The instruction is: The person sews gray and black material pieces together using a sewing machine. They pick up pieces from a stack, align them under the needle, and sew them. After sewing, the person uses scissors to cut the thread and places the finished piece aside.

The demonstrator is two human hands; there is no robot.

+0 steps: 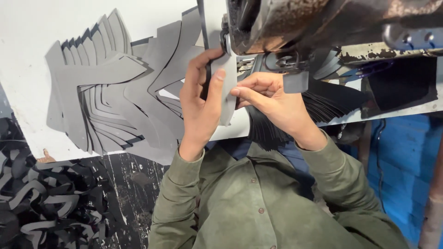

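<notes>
- While both hands work at the machine, the scene runs from left to right as follows.
- One heap of scraps [41, 203] lies on the floor at the lower left: dark and grey curled strips, too tangled to count.
- One white table [27, 27] carries one fanned stack of grey pieces [110, 87]; roughly a dozen or more overlap, and an exact count is not possible.
- The left hand [200, 99] rises from an olive sleeve [175, 193], one of two in view. Its thumb and fingers are closed on one grey piece [227, 99], which stands upright at the table's front edge, just under the machine's head.
- A dark strip lies against that grey piece under the left fingers; I cannot tell whether it is a separate part.
- The right hand [272, 99] sits just beside the left, its fingertips [236, 91] pinched together on the right edge of the same grey piece.
- One sewing machine [295, 27], rusty brown and worn, hangs over both hands, touching neither that I can see.
- One fanned stack of black pieces [332, 101] lies behind the right hand, under the machine; too many thin layers to count.
- One blue wall [397, 152] stands at the far right, below the table.
</notes>
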